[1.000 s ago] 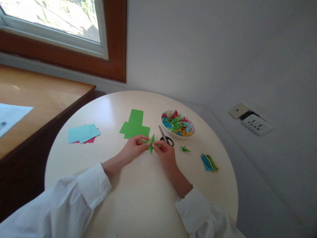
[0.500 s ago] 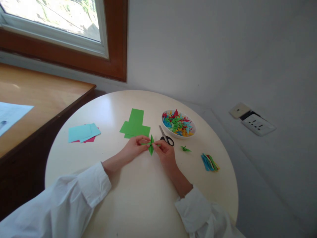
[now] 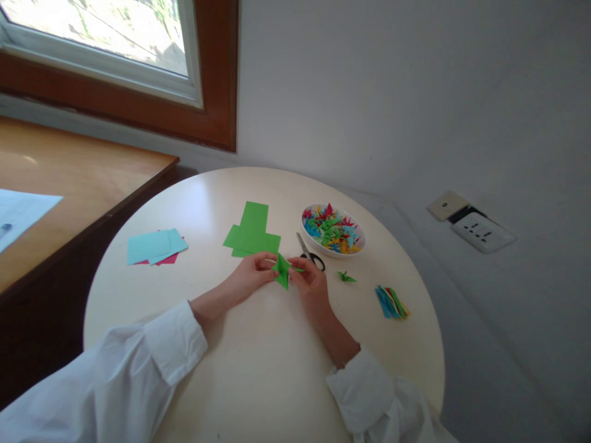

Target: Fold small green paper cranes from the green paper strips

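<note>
A small green folded paper figure (image 3: pixel 282 271) is held between both hands just above the round cream table (image 3: pixel 258 369). My left hand (image 3: pixel 252 275) pinches its left side, fingers closed. My right hand (image 3: pixel 311 284) pinches its right tip, fingers curled. Green paper sheets (image 3: pixel 252 231) lie just beyond the hands. Black-handled scissors (image 3: pixel 310 255) lie right behind my right hand.
A white bowl (image 3: pixel 333 231) full of small coloured paper figures stands at the back right. A tiny green paper figure (image 3: pixel 345 277) and a bundle of coloured strips (image 3: pixel 391 302) lie to the right. Light blue and pink sheets (image 3: pixel 156 247) lie at the left. A wooden desk (image 3: pixel 69 178) adjoins the table.
The green figure has turned in my fingers, its flaps now spread wider. Both hands have stayed in nearly the same place.
</note>
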`<action>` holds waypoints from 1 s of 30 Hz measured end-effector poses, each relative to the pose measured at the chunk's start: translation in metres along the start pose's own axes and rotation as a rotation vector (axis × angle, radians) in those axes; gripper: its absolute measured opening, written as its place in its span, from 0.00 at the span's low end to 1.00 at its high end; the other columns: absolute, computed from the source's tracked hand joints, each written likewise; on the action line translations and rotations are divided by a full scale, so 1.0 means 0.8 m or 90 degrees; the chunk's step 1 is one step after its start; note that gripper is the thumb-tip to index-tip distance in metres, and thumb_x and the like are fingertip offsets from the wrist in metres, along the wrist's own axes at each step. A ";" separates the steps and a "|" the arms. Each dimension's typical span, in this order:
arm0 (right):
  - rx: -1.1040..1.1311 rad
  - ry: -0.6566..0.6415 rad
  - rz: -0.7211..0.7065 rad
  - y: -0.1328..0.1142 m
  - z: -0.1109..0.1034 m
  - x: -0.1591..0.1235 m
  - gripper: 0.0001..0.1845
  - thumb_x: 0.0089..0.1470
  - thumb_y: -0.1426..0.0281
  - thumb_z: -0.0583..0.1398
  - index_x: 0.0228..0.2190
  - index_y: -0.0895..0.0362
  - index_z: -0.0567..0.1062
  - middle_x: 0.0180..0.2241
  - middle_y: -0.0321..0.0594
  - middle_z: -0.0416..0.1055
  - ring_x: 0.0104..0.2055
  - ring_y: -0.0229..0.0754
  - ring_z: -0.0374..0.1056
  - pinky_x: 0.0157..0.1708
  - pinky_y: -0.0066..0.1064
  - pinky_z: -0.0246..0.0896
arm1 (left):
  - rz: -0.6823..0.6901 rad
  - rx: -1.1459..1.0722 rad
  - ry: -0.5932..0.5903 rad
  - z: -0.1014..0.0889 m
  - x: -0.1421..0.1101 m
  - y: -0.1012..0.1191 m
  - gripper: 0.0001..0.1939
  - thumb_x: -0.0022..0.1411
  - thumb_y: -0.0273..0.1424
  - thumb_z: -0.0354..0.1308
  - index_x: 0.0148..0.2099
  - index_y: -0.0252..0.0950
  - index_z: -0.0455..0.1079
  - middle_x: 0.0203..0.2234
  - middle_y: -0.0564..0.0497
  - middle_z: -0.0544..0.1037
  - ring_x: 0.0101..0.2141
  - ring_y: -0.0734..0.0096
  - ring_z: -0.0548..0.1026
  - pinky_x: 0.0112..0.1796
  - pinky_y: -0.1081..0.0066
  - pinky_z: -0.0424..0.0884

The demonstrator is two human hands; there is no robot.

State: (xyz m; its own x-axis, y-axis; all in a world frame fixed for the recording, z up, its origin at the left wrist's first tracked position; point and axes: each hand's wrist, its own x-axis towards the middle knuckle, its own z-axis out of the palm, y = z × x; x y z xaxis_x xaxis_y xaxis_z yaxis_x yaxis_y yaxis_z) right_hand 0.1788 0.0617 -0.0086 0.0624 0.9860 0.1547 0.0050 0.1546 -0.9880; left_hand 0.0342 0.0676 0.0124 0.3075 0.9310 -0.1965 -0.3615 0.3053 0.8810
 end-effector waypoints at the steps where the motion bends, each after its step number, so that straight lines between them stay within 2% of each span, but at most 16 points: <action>1: 0.002 0.007 0.004 0.000 0.000 0.000 0.11 0.39 0.68 0.61 0.30 0.56 0.74 0.27 0.36 0.70 0.26 0.35 0.65 0.26 0.28 0.63 | 0.000 -0.002 0.001 0.000 -0.001 0.001 0.17 0.35 0.24 0.69 0.31 0.32 0.70 0.22 0.51 0.78 0.24 0.74 0.74 0.29 0.75 0.67; 7: 0.009 -0.001 0.004 0.000 0.001 0.000 0.15 0.38 0.68 0.62 0.34 0.55 0.71 0.25 0.33 0.65 0.26 0.35 0.64 0.26 0.27 0.63 | 0.010 0.008 0.016 0.000 -0.001 0.001 0.14 0.37 0.22 0.66 0.30 0.32 0.70 0.22 0.53 0.77 0.24 0.75 0.73 0.29 0.76 0.66; 14: -0.043 -0.069 -0.014 0.005 0.006 -0.006 0.23 0.38 0.71 0.63 0.40 0.52 0.68 0.32 0.35 0.65 0.31 0.36 0.65 0.28 0.26 0.63 | 0.028 0.023 0.019 -0.001 0.000 -0.001 0.11 0.39 0.23 0.65 0.28 0.32 0.69 0.22 0.54 0.76 0.25 0.77 0.72 0.29 0.77 0.65; 20: -0.039 -0.054 -0.013 0.010 0.004 -0.005 0.25 0.38 0.72 0.62 0.42 0.53 0.66 0.36 0.37 0.65 0.30 0.34 0.65 0.29 0.27 0.64 | 0.014 -0.030 0.039 0.002 -0.001 0.003 0.11 0.39 0.25 0.67 0.26 0.32 0.68 0.20 0.55 0.75 0.23 0.77 0.71 0.27 0.77 0.65; 30: 0.044 -0.037 0.003 0.014 0.005 -0.003 0.26 0.41 0.70 0.61 0.45 0.53 0.63 0.30 0.40 0.72 0.31 0.41 0.69 0.31 0.34 0.67 | -0.007 -0.073 0.073 -0.001 -0.001 0.003 0.10 0.42 0.25 0.67 0.28 0.32 0.68 0.22 0.52 0.76 0.25 0.75 0.73 0.30 0.74 0.68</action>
State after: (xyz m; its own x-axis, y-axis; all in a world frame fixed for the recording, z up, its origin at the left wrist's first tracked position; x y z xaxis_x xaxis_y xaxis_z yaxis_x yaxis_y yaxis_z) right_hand 0.1751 0.0615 -0.0200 0.0040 0.9883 0.1522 -0.0648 0.1522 -0.9862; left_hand 0.0328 0.0677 0.0145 0.2118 0.9421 -0.2601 -0.4584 0.3308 0.8249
